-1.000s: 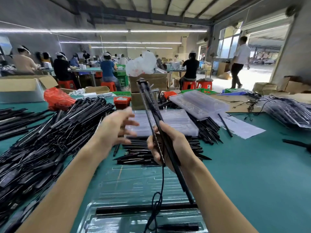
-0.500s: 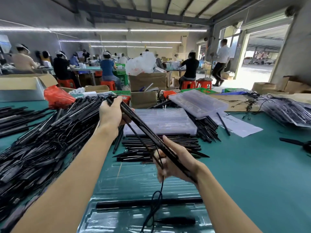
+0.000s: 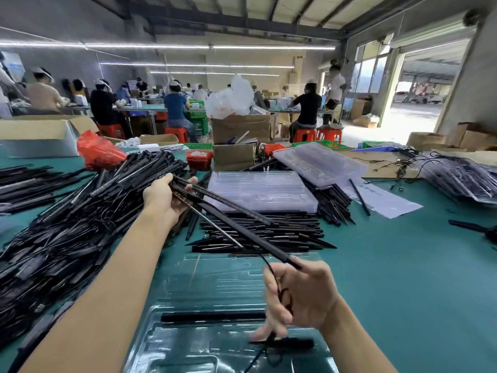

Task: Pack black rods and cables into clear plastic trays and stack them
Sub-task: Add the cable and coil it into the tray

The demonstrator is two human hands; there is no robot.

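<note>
— While the left hand (image 3: 164, 196) grips one end, how many black rods (image 3: 231, 220) are held?

— Two or three, slanting above the surface (image 3: 403, 278); right hand (image 3: 301, 294) pinches a cable (image 3: 274, 275).

— And the clear tray (image 3: 172, 343) at the near edge?

— Two rods lie inside.

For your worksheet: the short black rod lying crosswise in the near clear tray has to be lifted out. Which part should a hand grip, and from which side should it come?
Grip the short black rod near its middle, coming from above. It lies flat and crosswise in the clear tray, so its long sides are open to a thumb-and-finger pinch across its width. Its right end sits behind the right hand, so the bare left half is probably easier.
</note>
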